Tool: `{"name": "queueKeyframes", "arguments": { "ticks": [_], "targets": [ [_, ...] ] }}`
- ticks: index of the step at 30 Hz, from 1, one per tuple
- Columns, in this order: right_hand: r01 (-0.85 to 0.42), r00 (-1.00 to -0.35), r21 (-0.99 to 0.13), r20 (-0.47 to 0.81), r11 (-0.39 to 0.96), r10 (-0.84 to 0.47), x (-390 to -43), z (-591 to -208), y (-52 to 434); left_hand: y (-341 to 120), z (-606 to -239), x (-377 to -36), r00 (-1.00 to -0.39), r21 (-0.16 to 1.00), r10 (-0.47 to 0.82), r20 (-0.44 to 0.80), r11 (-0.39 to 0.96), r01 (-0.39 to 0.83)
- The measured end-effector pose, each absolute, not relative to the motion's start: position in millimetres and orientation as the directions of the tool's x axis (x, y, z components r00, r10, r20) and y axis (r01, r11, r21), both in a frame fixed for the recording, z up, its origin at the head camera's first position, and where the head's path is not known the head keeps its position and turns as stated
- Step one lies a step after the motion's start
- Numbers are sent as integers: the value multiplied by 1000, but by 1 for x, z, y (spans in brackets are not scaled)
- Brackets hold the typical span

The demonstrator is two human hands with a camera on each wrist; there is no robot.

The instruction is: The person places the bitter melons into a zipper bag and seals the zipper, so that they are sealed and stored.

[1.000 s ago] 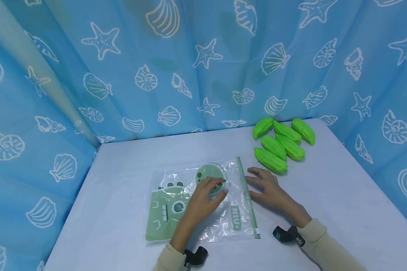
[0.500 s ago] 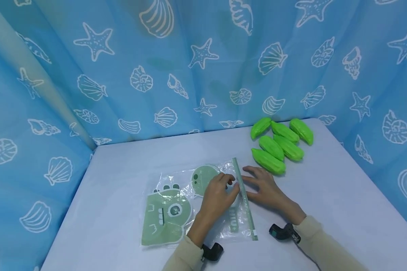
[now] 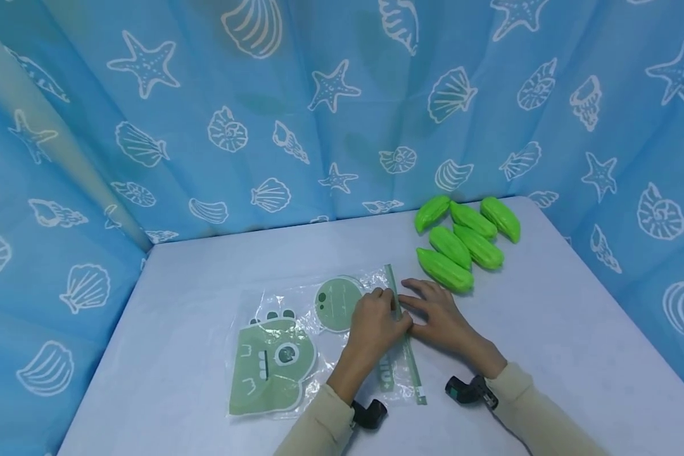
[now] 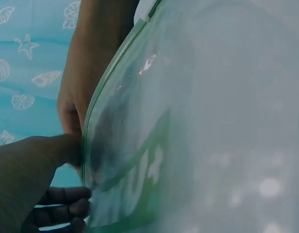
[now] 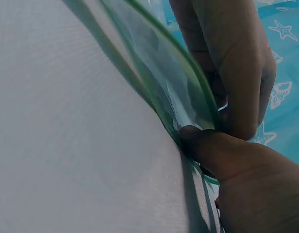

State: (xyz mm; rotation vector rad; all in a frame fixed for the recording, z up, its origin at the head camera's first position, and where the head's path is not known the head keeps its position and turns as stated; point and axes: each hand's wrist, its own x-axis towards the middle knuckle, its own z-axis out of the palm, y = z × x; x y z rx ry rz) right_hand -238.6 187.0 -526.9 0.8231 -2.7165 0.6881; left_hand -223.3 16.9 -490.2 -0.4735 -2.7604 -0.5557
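The left hand and right hand pinch the rightward-facing mouth of the bag, long axis running left-right.

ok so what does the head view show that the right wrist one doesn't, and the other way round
Only the head view: six green fruit-like pieces, the black wrist devices, and the cartoon print on the clear bag.

Only the right wrist view: the gap between the bag's parted green edges, with the thumb of the right hand beside it.

Both: the left hand and right hand, the bag, the shell-patterned curtain and white tabletop.
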Motion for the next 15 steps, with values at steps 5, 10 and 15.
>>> {"name": "queueKeyframes", "arguments": {
  "ticks": [5,10,15],
  "targets": [
    [-588,-802,-357,374,726,-466,-243,-525,185,7,-482,-226,-907,348,252,337,862,369],
    [-582,-808,-367,364,725,-464,-240,-526,184,-7,-473,-223,-944,450,224,244,836,314],
    [-571,-817,-380,343,728,-463,-237,-524,185,-23,-456,-222,-949,508,180,257,811,292]
  ]
}}
